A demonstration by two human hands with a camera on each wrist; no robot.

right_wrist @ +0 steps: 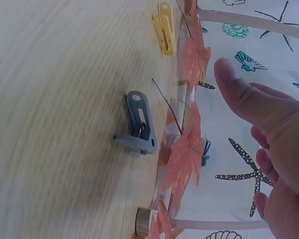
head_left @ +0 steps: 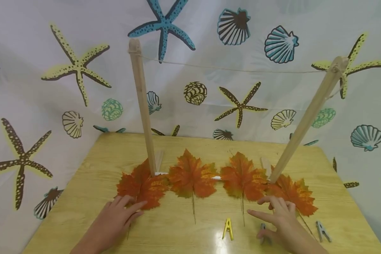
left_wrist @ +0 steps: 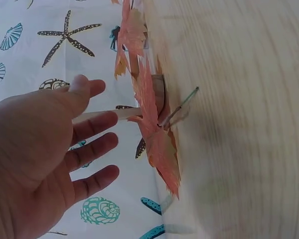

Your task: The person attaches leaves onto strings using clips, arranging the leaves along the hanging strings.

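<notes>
Several orange maple leaves with thin stems lie in a row on the wooden table. My left hand (head_left: 112, 220) is over the lower edge of the leftmost leaf (head_left: 139, 187), its fingers loosely spread and holding nothing. Between the hands are two middle leaves, one left (head_left: 192, 174) and one right (head_left: 243, 176). My right hand (head_left: 280, 220) hovers by the rightmost leaf (head_left: 296, 194), thumb and fingers apart with nothing between them. Beneath it a grey clothespin (right_wrist: 139, 119) is partly hidden in the head view. A yellow clothespin (head_left: 228, 228) lies to its left, another grey clothespin (head_left: 323, 231) to its right.
Two wooden posts, left (head_left: 143, 102) and right (head_left: 308, 120), rise behind the leaves. A thin string (head_left: 228, 68) sags slightly between their tops. Cloth printed with starfish and shells (head_left: 190, 116) hangs behind the table (head_left: 92, 197).
</notes>
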